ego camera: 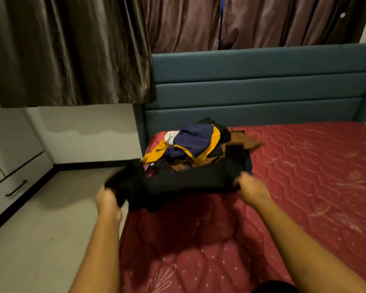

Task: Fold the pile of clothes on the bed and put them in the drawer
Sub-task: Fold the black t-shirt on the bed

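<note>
holding: the left hand (106,197) and the right hand (251,190) each grip one end of a black cloth garment (184,180), stretched between them just above the dark red quilted mattress (304,166) of the bed.
left hand: fingers curled round the bunched left end of the garment, out past the mattress edge and over the pale floor (40,229); blurred.
right hand: clutches the garment's right edge, fingers tucked into the cloth; also blurred.
garment: spread wide; what kind it is, i cannot tell.
pile: a heap of unfolded clothes (194,144) in navy, mustard yellow, brown and black lies on the mattress's left corner near the teal padded headboard (262,81), just behind the held garment.
drawer: a white drawer (19,182) with a dark bar handle sits low in the unit at the left wall, closed, well apart from the pile.
backdrop: brown satin curtains (72,49) hang above the headboard.
</note>
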A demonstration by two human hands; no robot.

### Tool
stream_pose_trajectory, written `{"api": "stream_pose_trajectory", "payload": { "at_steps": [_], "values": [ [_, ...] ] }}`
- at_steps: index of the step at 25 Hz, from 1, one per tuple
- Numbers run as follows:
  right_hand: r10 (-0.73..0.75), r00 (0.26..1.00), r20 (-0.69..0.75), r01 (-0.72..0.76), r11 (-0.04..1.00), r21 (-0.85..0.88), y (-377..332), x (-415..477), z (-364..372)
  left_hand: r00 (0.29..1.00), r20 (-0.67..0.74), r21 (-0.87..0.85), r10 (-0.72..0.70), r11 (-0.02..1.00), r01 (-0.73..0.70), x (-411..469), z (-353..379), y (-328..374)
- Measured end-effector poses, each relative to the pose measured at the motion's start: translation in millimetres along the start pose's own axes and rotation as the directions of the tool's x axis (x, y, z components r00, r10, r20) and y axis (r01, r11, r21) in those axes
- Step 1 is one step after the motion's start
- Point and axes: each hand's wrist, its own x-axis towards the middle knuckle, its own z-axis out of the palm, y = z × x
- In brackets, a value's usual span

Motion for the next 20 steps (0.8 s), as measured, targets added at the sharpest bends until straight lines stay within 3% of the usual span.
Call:
{"api": "stream_pose_trajectory", "payload": {
  "at_steps": [1,2,3,4,5,7,8,10,12,15,17,20],
  "values": [
    [0.061,0.952,0.301,-0.041,0.997,-0.072,7,-12,27,0.993,-0.101,0.166,-0.057,0.983,0.074,4,-31,-32],
    [0.120,0.793,0.598,-0.071,0.992,-0.105,13,-24,50,0.980,-0.167,0.309,-0.110,0.938,0.158,3,-62,-61],
    [0.156,0.578,0.801,-0.110,0.988,-0.113,17,-36,68,0.964,-0.196,0.409,-0.178,0.879,0.245,2,-92,-86],
    [0.175,0.440,0.881,-0.145,0.982,-0.123,20,-46,83,0.947,-0.210,0.480,-0.242,0.819,0.316,-1,-116,-106],
    [0.186,0.437,0.880,-0.163,0.979,-0.125,24,-53,92,0.938,-0.238,0.558,-0.251,0.755,0.344,-6,-131,-121],
    [0.195,0.628,0.754,-0.149,0.980,-0.129,32,-57,107,0.941,-0.319,0.774,-0.111,0.542,0.326,-12,-138,-136],
    [0.186,0.704,0.685,-0.161,0.982,-0.101,35,-56,114,0.957,-0.288,0.867,-0.008,0.422,0.265,-15,-130,-139],
    [0.182,0.784,0.593,-0.262,0.964,0.051,35,-51,122,0.993,-0.028,0.961,0.116,0.277,-0.006,-25,-106,-140],
    [0.182,0.824,0.536,-0.312,0.936,0.162,29,-46,129,0.973,0.217,0.963,0.084,0.146,-0.227,-38,-81,-150],
    [0.170,0.869,0.464,-0.332,0.897,0.293,19,-36,143,0.904,0.428,0.901,-0.006,-0.077,-0.427,-51,-54,-170],
    [0.145,0.874,0.464,-0.329,0.879,0.345,11,-28,153,0.846,0.530,0.831,-0.061,-0.164,-0.532,-54,-44,-186],
    [0.122,0.878,0.462,-0.300,0.894,0.333,3,-9,167,0.805,0.568,0.766,-0.170,-0.247,-0.593,-52,-31,-207]
  ]
}}
